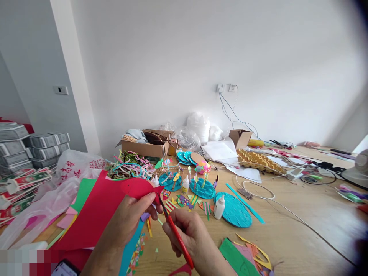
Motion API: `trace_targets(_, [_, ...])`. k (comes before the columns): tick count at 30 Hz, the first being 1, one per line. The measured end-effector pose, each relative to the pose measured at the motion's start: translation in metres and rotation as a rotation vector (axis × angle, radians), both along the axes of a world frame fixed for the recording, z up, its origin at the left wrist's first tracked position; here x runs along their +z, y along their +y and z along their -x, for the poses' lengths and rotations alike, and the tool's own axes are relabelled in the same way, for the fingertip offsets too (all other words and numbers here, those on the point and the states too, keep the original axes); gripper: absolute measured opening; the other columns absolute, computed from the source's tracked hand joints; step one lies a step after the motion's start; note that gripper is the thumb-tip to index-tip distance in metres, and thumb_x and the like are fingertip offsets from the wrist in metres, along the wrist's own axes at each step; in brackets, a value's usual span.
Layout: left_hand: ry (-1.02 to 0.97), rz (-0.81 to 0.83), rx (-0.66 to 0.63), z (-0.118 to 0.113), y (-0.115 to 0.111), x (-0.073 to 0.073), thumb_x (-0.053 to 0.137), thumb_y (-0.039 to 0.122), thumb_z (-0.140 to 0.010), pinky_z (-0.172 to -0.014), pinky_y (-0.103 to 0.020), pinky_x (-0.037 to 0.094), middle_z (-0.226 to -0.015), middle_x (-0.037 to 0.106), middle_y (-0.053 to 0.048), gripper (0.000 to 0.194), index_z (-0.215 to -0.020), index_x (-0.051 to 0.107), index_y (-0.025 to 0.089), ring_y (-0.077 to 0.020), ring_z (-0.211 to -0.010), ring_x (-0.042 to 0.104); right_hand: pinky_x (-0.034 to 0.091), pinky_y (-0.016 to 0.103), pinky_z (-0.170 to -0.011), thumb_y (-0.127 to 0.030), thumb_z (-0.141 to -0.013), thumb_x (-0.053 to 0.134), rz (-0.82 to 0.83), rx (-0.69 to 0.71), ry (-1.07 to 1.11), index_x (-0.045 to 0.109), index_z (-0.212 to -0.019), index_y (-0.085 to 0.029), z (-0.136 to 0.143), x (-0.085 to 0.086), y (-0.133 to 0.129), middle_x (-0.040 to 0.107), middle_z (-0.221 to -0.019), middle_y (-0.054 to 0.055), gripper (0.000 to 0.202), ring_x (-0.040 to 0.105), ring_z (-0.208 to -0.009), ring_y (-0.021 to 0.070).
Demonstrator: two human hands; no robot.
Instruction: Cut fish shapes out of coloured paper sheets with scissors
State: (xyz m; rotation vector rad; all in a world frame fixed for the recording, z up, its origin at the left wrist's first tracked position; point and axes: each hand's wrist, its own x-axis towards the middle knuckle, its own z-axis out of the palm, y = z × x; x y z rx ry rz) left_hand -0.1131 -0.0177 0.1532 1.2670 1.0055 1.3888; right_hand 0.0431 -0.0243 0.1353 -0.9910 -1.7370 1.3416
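Observation:
Between the thumb and fingers of my left hand [133, 214] is a red paper fish [137, 186], its pointed tail toward the right. My right hand [191, 232] grips red-handled scissors [179, 239], with the blades up against the tail by my left fingertips. Whether the blades are apart there, I cannot make out. Large red paper sheets [96, 209] lie to the left under my left forearm. Beyond my hands are several small patterned paper fish [185, 201], a white glue bottle [219, 207] and a blue-painted disc [237, 211].
A cardboard box [143, 149] stands by the wall, near coloured pipe cleaners [129, 168]. Yellow egg trays [260, 161] lie farther right. A white cable [310, 232] crosses the table. Green paper [237, 258] and scraps lie near the front; a plastic bag [48, 205] is left.

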Motion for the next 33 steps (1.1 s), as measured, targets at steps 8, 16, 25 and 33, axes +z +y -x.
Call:
trace_targets(8, [-0.056,0.015,0.008,-0.002,-0.001,-0.001,0.061,0.028,-0.075,-0.049,-0.024,0.048,-0.063,0.066,-0.002,0.017,-0.065,0.064,0.015,-0.0150,-0.054,0.059,0.020,0.021,-0.043,-0.045,-0.080,0.058,-0.048,0.002,-0.045,0.042,-0.058,-0.020,-0.003,-0.001,0.001,0.038,-0.047,-0.007,0.036,0.032,-0.045,0.0073])
trace_targets(16, [-0.114,-0.035,0.080,0.003,0.000,0.006,0.065,0.033,-0.076,-0.052,-0.024,0.049,-0.067,0.064,0.001,0.015,-0.077,0.067,0.018,-0.0142,-0.058,0.058,0.022,0.022,-0.045,-0.036,-0.082,0.056,-0.072,-0.022,-0.088,0.044,-0.061,-0.020,-0.007,-0.006,0.005,0.039,-0.051,-0.006,0.029,0.034,-0.048,0.0081])
trace_targets(25, [0.123,-0.102,0.353,0.035,-0.002,0.016,0.076,0.040,-0.064,-0.062,-0.014,0.047,-0.080,0.068,0.003,0.024,-0.084,0.070,0.028,-0.0145,-0.079,0.060,0.019,0.022,-0.045,-0.032,-0.082,0.060,-0.234,-0.050,-0.257,0.041,-0.059,-0.019,-0.010,0.000,0.000,0.037,-0.052,-0.007,0.033,0.028,-0.050,0.0074])
trace_targets(33, [0.649,-0.194,0.259,0.067,-0.001,0.002,0.068,0.039,-0.072,-0.076,-0.017,0.053,-0.095,0.074,0.005,0.019,-0.091,0.070,0.036,-0.0206,-0.094,0.067,0.018,0.020,-0.044,-0.020,-0.080,0.060,-0.307,-0.042,-0.288,0.040,-0.059,-0.019,-0.009,0.000,0.000,0.035,-0.053,-0.008,0.029,0.027,-0.049,0.0062])
